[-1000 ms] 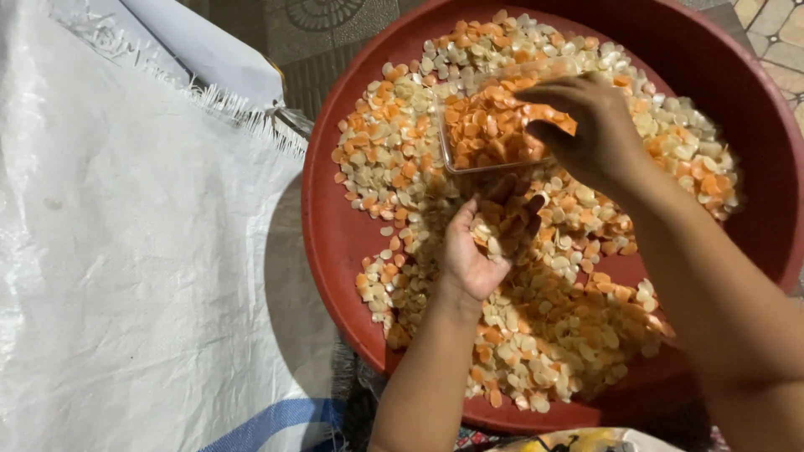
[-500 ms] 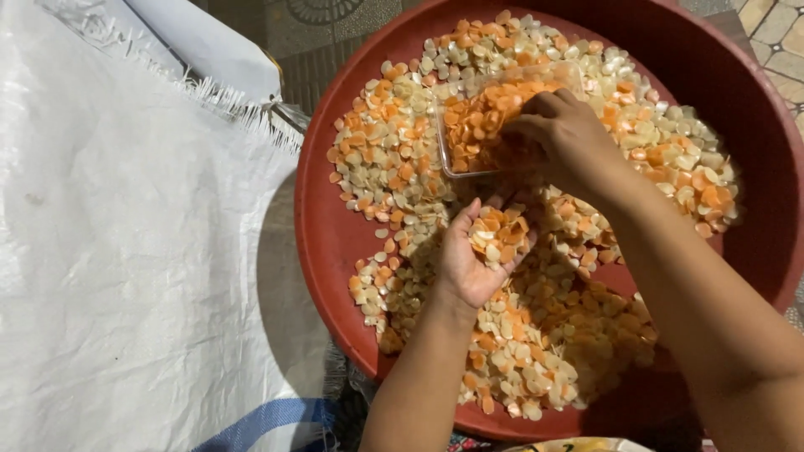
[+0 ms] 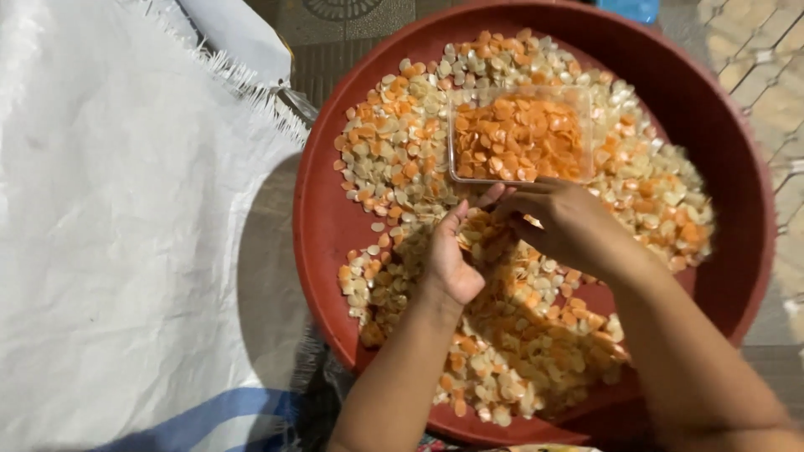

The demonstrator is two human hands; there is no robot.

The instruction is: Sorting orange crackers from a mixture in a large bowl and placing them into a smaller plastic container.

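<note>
In the red basin (image 3: 335, 251), the left hand (image 3: 452, 255) cups open among the chips (image 3: 394, 159); the right hand (image 3: 561, 222), fingers curled, steadies the clear box (image 3: 519, 134), keeping it level.

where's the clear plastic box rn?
Head view: the clear plastic box sits on the chips in the red basin's upper middle, full of orange pieces, just above the right hand.

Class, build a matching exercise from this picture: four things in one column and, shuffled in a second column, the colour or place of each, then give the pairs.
Things:
1. basin
2. clear container
3. woven sack
4. left hand

Descriptions:
A. white, lying left of the rest
B. red and round
C. heaped with orange pieces
D. cupped, fingers up, in the loose pieces

Pairs: 1-B, 2-C, 3-A, 4-D
</note>
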